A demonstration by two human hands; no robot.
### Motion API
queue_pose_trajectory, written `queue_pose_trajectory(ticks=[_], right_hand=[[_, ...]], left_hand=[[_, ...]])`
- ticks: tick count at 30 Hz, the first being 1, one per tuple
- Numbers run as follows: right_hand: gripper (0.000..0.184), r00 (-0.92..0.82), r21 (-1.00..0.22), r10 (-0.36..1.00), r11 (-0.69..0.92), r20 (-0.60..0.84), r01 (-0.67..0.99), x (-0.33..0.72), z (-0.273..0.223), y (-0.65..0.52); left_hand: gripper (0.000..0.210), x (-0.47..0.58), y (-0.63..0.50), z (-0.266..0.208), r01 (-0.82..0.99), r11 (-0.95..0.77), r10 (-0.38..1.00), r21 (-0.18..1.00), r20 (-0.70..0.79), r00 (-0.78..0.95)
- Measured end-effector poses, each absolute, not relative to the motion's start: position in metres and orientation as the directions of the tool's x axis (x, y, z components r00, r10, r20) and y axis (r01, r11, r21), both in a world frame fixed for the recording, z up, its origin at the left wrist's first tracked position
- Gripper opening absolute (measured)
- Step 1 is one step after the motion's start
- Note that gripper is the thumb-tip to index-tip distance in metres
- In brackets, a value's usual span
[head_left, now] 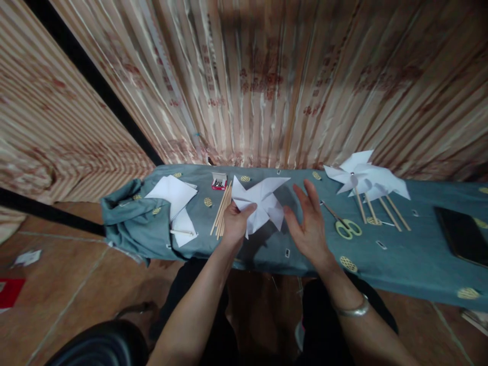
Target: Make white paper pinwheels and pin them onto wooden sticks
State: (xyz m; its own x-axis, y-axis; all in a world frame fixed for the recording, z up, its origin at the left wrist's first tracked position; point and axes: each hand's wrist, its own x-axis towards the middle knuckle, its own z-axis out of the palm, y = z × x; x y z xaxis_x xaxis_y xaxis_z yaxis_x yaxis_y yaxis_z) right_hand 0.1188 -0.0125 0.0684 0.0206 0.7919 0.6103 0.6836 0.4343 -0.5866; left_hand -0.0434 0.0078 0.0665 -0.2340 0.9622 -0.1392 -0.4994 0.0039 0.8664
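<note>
A white paper pinwheel (263, 195) with folded blades is pinched in my left hand (235, 221), the thumb pressing near its centre. No stick shows on this pinwheel, and the left fingers behind it are hidden. My right hand (309, 223) hovers just right of the blades, fingers apart and holding nothing. Thin wooden sticks (221, 213) lie beside my left hand. Behind them stands a small open red-and-white box (219, 181) with dark metallic bits inside. Scissors (347, 227) with pale green handles rest to the right of my right hand.
Several finished pinwheels on sticks (366, 175) lie at the right. White paper pieces (171, 195) sit on the left, near bunched cloth (133, 223). A dark phone-like slab (461, 234) is at the far right. Patterned curtains (267, 86) hang behind the cloth-covered table (267, 256).
</note>
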Motion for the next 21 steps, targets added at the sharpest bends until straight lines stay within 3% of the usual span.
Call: queue_pose_trajectory(ticks=[5, 9, 13, 17, 21], right_hand=[[0.032, 0.066, -0.687, 0.855, 0.365, 0.514, 0.628, 0.109, 0.063, -0.007], [0.015, 0.005, -0.714, 0.893, 0.356, 0.449, 0.602, 0.093, 0.051, -0.009], [0.011, -0.077, -0.719, 0.91, 0.371, 0.406, 0.588, 0.072, 0.04, 0.0], [0.013, -0.221, -0.661, 0.895, 0.437, 0.388, 0.61, 0.043, 0.041, 0.031], [0.017, -0.401, -0.503, 0.835, 0.548, 0.377, 0.668, 0.005, 0.058, 0.079]], left_hand=[[0.032, -0.074, 0.013, 0.072, -0.478, -0.048, 0.94, 0.877, -0.122, -0.317], [0.034, -0.104, 0.017, 0.08, -0.5, -0.108, 0.916, 0.859, -0.109, -0.386], [0.036, -0.131, 0.02, 0.088, -0.5, -0.208, 0.857, 0.841, -0.09, -0.507], [0.03, -0.153, 0.019, 0.097, -0.488, -0.264, 0.777, 0.832, -0.116, -0.618], [0.026, -0.172, 0.015, 0.105, -0.464, -0.317, 0.703, 0.827, -0.124, -0.701]])
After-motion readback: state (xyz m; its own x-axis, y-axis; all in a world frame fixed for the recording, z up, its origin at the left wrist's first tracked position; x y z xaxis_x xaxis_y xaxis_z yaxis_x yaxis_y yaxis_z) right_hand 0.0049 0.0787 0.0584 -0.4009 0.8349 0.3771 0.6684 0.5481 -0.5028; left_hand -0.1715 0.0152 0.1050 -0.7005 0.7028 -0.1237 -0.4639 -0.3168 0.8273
